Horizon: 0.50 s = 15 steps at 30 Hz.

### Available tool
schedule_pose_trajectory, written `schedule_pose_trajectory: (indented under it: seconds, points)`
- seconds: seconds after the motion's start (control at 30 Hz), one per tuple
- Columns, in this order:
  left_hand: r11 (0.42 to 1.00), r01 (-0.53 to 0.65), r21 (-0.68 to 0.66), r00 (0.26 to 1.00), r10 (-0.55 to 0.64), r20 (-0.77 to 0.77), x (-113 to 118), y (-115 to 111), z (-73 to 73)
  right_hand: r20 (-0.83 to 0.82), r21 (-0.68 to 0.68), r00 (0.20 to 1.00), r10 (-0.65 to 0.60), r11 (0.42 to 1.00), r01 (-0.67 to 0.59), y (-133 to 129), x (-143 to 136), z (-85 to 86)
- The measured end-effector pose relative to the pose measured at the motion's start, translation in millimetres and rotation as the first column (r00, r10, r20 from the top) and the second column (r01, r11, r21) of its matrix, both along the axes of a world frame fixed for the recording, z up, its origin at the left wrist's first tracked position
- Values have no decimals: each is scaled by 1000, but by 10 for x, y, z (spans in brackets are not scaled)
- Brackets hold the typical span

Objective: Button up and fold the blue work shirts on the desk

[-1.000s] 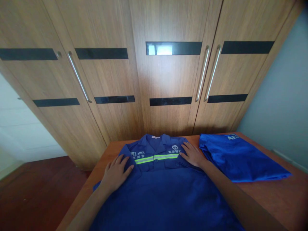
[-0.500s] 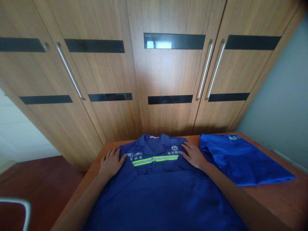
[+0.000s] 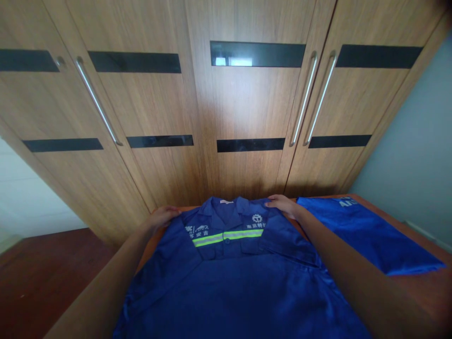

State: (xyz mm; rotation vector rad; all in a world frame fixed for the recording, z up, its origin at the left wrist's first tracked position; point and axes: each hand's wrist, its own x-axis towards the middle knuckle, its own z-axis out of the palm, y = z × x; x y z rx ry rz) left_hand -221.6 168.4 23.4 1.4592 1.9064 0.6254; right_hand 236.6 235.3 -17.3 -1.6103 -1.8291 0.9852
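A dark blue work jacket (image 3: 226, 282) lies front up on the table, its collar toward the wardrobe. White lettering and a yellow-green reflective stripe (image 3: 228, 237) cross its chest, and the lower part is folded up over the front. At the left shoulder corner in the picture, my left hand (image 3: 163, 217) has its fingers closed on the cloth. My right hand (image 3: 283, 204) pinches the opposite shoulder beside the collar. The undersides of both grips are hidden.
A brighter blue folded garment (image 3: 363, 235) with pale letters lies to the right on the reddish-brown table (image 3: 420, 296). Behind the table's far edge stands a wooden wardrobe (image 3: 243, 103) with metal handles. A pale wall (image 3: 409, 155) rises on the right.
Both hands have slid from lying flat with fingers spread on the jacket's upper chest to the shoulder corners, and closed there. The view has shifted slightly.
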Motion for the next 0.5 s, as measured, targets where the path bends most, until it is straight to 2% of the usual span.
schedule_pose_trajectory:
  seconds: [0.13, 0.27, 0.37, 0.5]
  points:
    - [996, 69, -55, 996, -65, 65, 8, 93, 30, 58, -74, 995, 81, 994, -77, 129, -72, 106]
    - [993, 110, -30, 994, -110, -12, 103, 341, 70, 208, -11, 976, 65, 998, -64, 364, -287, 159]
    - [988, 152, 14, 983, -150, -102, 302, 592, 70, 287, 46, 954, 88, 993, -106, 514, -545, 130]
    - [971, 240, 23, 949, -230, -216, 688, 863, 1, 348, 36, 924, 157, 983, -181, 643, -932, 19]
